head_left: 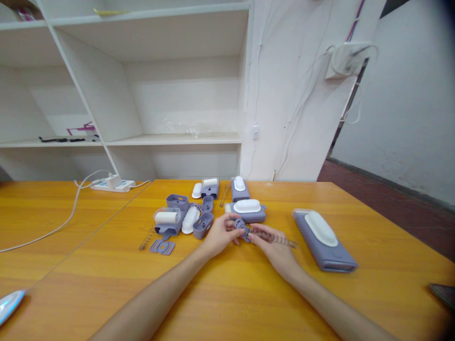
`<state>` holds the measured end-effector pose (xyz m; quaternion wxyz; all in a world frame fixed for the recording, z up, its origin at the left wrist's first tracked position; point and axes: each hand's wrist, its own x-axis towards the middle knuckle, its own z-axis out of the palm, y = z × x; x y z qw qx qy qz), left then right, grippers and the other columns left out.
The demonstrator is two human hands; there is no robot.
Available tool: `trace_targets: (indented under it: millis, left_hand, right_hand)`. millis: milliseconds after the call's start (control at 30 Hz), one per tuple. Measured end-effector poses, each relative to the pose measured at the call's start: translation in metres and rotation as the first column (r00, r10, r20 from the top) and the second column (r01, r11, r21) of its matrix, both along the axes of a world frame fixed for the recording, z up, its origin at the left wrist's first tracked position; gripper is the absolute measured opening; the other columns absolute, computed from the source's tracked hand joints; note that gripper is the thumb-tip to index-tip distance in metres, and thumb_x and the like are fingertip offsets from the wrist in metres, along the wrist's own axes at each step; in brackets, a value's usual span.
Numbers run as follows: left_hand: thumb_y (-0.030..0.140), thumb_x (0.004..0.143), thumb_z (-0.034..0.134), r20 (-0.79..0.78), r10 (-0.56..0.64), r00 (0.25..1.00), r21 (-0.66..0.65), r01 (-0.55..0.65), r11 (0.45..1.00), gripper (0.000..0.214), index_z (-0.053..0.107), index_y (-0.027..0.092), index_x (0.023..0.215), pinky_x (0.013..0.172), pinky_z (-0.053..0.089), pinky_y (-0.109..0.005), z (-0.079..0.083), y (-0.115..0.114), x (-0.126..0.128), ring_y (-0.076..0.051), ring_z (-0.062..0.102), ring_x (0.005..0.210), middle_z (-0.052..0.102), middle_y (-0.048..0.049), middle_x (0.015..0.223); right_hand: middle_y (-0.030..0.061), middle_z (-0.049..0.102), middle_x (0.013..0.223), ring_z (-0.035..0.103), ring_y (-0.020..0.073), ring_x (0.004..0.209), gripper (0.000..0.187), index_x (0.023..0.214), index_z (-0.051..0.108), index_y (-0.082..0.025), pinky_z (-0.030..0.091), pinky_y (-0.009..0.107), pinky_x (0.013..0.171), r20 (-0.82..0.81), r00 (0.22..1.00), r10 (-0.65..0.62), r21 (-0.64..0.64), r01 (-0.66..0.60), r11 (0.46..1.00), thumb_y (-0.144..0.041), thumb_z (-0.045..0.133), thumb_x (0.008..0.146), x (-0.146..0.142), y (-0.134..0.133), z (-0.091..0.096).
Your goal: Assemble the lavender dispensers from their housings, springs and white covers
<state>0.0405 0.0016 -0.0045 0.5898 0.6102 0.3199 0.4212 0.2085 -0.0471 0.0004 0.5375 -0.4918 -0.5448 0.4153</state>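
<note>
Above the wooden table (220, 293), my left hand (221, 233) pinches a small grey-purple plastic piece (240, 225) with cut-out slots. My right hand (275, 248) is closed at the piece's right side, and a coil spring (284, 241) lies across its fingers, the free end pointing right. One end of the spring meets the plastic piece; whether it is hooked on cannot be made out. Just behind my hands lies a grey-purple case with a white bristled brush head (247, 206). Left of my left hand stands an open grey-purple cup-like shell (203, 225).
A larger grey-purple case (329, 244) with a white pad lies at the right. At the left are a flat slotted plate (162, 246), another spring (146, 238), a white brush head (191, 220) and a roller unit (168, 218). A power strip (113, 183) sits by the shelf.
</note>
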Motion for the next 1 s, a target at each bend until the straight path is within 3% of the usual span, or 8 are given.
trace_targets:
  millis: [200,367,567,700,833,1000]
  left_hand:
    - [0.031,0.077,0.061,-0.066,-0.063,0.996,0.087,0.069,0.994,0.049,0.045,0.015,0.121,0.058,0.045,-0.021,0.006,-0.006,0.002,-0.013,0.059,0.072,0.063,-0.0087,0.094]
    - [0.032,0.079,0.06,0.008,-0.079,0.997,0.074,0.078,0.994,0.044,0.04,0.018,0.114,0.058,0.043,-0.021,0.002,-0.007,0.004,-0.01,0.056,0.064,0.062,-0.0033,0.08]
    - [0.037,0.078,0.059,-0.078,-0.078,0.994,0.093,0.085,0.992,0.039,0.05,0.014,0.107,0.055,0.042,-0.021,-0.004,0.0,0.003,-0.009,0.052,0.056,0.061,-0.002,0.07]
    - [0.037,0.079,0.057,-0.104,-0.097,0.99,0.114,0.108,0.988,0.039,0.055,0.012,0.109,0.054,0.04,-0.02,0.002,-0.003,0.003,-0.01,0.052,0.056,0.061,-0.0026,0.07]
    - [0.037,0.081,0.055,-0.106,-0.12,0.987,0.151,0.136,0.979,0.038,0.057,0.013,0.11,0.063,0.042,-0.021,0.009,-0.008,0.004,-0.014,0.057,0.07,0.063,-0.0054,0.08]
    - [0.035,0.082,0.053,-0.138,-0.073,0.988,0.182,0.098,0.978,0.046,0.05,0.014,0.122,0.065,0.041,-0.022,0.002,-0.006,0.005,-0.014,0.055,0.07,0.062,-0.005,0.079]
  right_hand:
    - [0.0075,0.068,0.094,0.066,0.0207,0.077,0.027,0.09,0.067,-0.019,0.053,0.032,0.072,0.084,0.996,0.0,0.119,-0.01,0.993,-0.032,0.067,0.067,-0.001,0.001,-0.003]
    - [0.0075,0.069,0.092,0.066,0.0213,0.079,0.029,0.091,0.067,-0.018,0.054,0.033,0.073,0.088,0.996,-0.008,0.098,-0.001,0.995,-0.032,0.067,0.066,-0.001,0.001,0.0]
    - [0.0084,0.071,0.089,0.067,0.0232,0.08,0.035,0.095,0.067,-0.017,0.054,0.036,0.075,0.019,0.999,0.033,0.02,-0.033,0.999,-0.034,0.069,0.065,0.0,0.002,-0.001]
    - [0.0081,0.07,0.088,0.066,0.0221,0.077,0.033,0.094,0.067,-0.017,0.054,0.035,0.073,0.066,0.998,0.007,0.061,-0.011,0.998,-0.034,0.068,0.066,0.0,0.002,-0.003]
    - [0.0081,0.069,0.089,0.065,0.0214,0.078,0.029,0.091,0.068,-0.018,0.053,0.034,0.074,0.13,0.991,-0.02,0.126,0.004,0.992,-0.034,0.067,0.068,0.0,0.002,-0.005]
    - [0.008,0.067,0.09,0.064,0.0216,0.081,0.028,0.094,0.067,-0.019,0.052,0.035,0.076,0.179,0.984,-0.012,0.172,-0.019,0.985,-0.034,0.065,0.071,0.002,0.004,-0.007]
